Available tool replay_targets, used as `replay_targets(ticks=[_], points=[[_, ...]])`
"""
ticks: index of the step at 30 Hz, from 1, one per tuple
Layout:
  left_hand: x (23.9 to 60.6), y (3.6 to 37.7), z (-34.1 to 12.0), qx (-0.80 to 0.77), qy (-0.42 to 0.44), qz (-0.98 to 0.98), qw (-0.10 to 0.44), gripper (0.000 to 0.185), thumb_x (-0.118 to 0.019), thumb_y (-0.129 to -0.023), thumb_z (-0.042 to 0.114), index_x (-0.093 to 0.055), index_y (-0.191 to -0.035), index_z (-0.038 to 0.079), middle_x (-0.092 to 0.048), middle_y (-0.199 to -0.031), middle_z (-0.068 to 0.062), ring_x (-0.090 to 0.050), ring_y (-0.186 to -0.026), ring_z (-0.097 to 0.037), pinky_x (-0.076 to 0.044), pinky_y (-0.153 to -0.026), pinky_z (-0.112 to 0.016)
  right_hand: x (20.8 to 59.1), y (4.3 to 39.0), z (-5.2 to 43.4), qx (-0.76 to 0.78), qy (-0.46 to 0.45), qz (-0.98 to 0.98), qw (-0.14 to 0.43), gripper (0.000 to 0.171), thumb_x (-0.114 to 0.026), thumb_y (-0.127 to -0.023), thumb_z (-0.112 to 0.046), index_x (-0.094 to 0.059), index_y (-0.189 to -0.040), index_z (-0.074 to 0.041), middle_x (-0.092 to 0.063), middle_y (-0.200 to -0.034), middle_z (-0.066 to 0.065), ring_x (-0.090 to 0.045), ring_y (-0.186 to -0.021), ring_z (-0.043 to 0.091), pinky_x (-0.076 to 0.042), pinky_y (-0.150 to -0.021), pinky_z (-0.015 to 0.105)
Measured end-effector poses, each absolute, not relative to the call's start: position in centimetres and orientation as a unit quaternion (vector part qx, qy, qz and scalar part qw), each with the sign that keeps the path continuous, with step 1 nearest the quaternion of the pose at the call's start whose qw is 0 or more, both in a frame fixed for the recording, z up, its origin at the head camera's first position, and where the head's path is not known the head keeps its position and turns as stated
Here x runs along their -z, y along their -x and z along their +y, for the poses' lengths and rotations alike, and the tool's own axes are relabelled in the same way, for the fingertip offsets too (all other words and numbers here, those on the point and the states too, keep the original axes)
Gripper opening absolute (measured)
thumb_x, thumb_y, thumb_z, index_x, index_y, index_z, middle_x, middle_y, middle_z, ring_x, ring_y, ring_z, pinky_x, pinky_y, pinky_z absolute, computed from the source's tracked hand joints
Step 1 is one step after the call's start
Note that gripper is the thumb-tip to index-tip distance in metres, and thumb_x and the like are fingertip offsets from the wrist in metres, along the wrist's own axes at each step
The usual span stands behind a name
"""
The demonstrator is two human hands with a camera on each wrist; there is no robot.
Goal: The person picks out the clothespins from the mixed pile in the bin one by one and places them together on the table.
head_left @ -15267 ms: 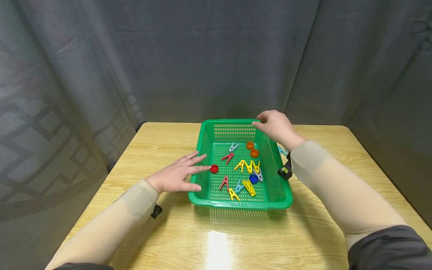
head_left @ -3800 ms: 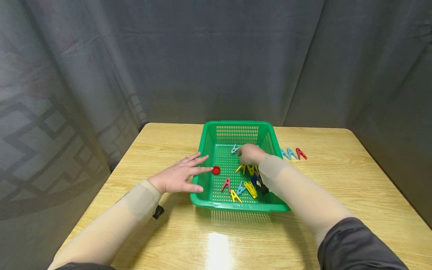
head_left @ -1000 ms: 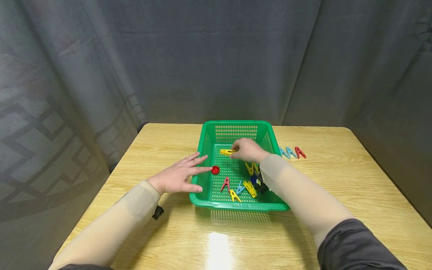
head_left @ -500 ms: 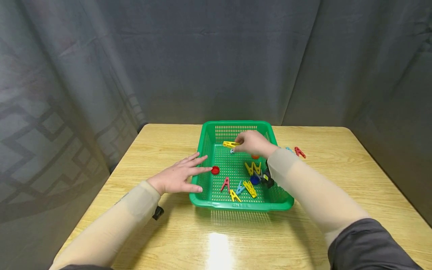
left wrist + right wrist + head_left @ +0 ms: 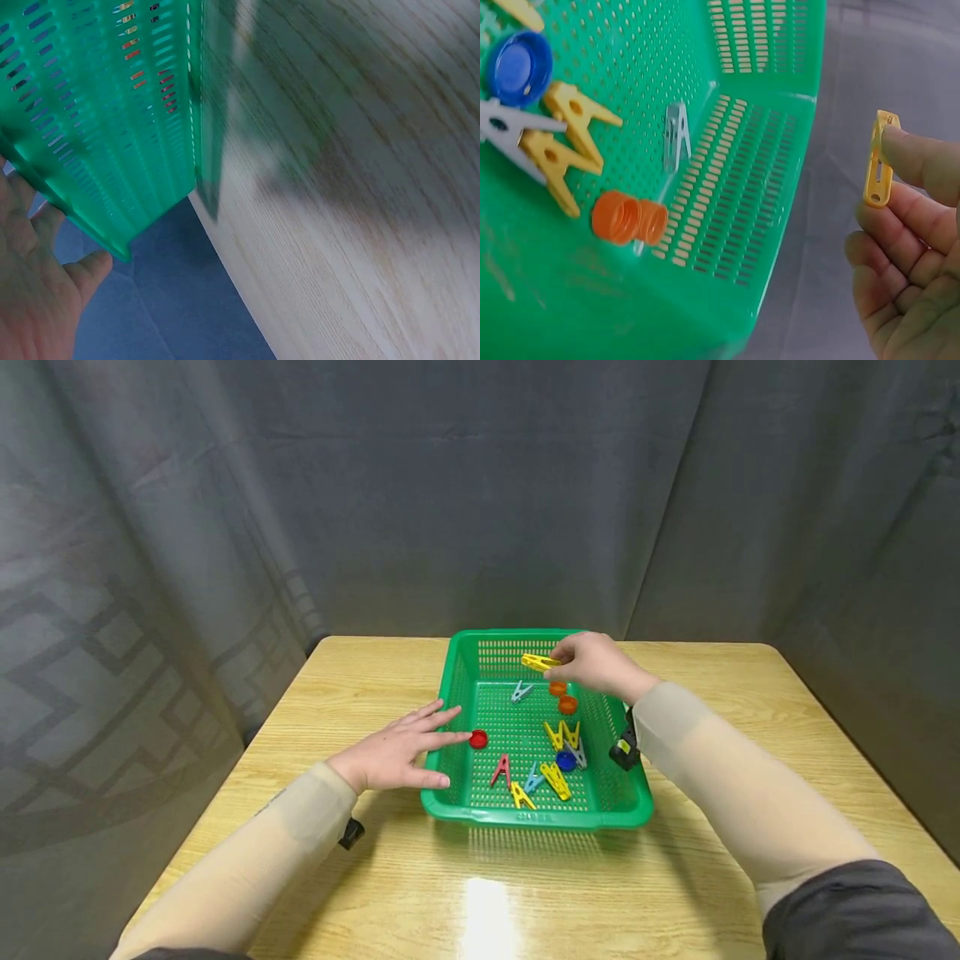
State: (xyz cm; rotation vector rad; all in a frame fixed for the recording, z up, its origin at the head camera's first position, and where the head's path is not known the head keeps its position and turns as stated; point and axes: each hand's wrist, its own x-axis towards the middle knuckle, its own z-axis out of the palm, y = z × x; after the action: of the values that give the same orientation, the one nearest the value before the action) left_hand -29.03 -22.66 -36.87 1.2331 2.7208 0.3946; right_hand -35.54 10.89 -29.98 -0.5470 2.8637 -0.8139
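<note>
A yellow clothespin (image 5: 538,662) is pinched between the thumb and fingers of my right hand (image 5: 596,662), raised over the far right part of the green basket (image 5: 536,817). The right wrist view shows the same clothespin (image 5: 881,159) held past the basket rim. My left hand (image 5: 401,747) lies with spread, straight fingers on the basket's left rim. Inside the basket are yellow, red, light blue and grey clothespins, among them a red clothespin (image 5: 501,770) and a light blue clothespin (image 5: 521,692). A red cap (image 5: 478,739), a blue cap (image 5: 566,761) and orange caps (image 5: 567,704) lie among them.
The basket stands on a wooden table (image 5: 360,893), whose far edge runs just behind it. A grey curtain (image 5: 480,502) hangs beyond the table. My right forearm covers the table area right of the basket.
Earlier, a red clothespin appeared on the table right of the basket. Since then my right hand has picked a yellow clothespin from the basket, lifting it up and rightward. The left hand stays put.
</note>
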Motion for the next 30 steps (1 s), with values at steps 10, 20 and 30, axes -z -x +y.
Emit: replay_targets(ticks=[10, 20, 30], points=[[36.8, 29.1, -22.6, -0.132, -0.409, 0.9, 0.069, 0.069, -0.059, -0.088, 0.056, -0.041, -0.148, 0.026, -0.014, -0.161, -0.002, 0.002, -0.147, -0.026, -0.013, -0.114, -0.054, 29.3, 35.1, 14.3, 0.281, 0.154, 0.947, 0.024, 0.045, -0.068, -0.091, -0.032, -0.063, -0.123, -0.002, -0.061, -0.123, 0.018, -0.057, -0.109, 0.034, -0.046, -0.09, 0.051], [36.6, 29.0, -22.7, -0.124, -0.409, 0.901, 0.07, 0.072, -0.053, -0.087, 0.065, -0.038, -0.149, 0.031, -0.011, -0.161, 0.001, 0.003, -0.147, -0.023, -0.013, -0.115, -0.052, 29.2, 34.4, 17.9, 0.288, 0.12, 0.95, 0.009, 0.046, -0.066, -0.091, -0.039, -0.065, -0.119, -0.003, -0.063, -0.115, 0.017, -0.057, -0.099, 0.032, -0.047, -0.085, 0.05], [36.7, 29.0, -22.7, -0.127, -0.41, 0.9, 0.069, 0.071, -0.053, -0.088, 0.064, -0.038, -0.149, 0.031, -0.012, -0.161, 0.001, 0.002, -0.147, -0.023, -0.014, -0.114, -0.053, 30.2, 34.1, 21.6, 0.297, 0.076, 0.952, 0.002, 0.046, -0.066, -0.091, -0.035, -0.063, -0.118, 0.002, -0.062, -0.109, 0.019, -0.054, -0.088, 0.03, -0.047, -0.072, 0.037]])
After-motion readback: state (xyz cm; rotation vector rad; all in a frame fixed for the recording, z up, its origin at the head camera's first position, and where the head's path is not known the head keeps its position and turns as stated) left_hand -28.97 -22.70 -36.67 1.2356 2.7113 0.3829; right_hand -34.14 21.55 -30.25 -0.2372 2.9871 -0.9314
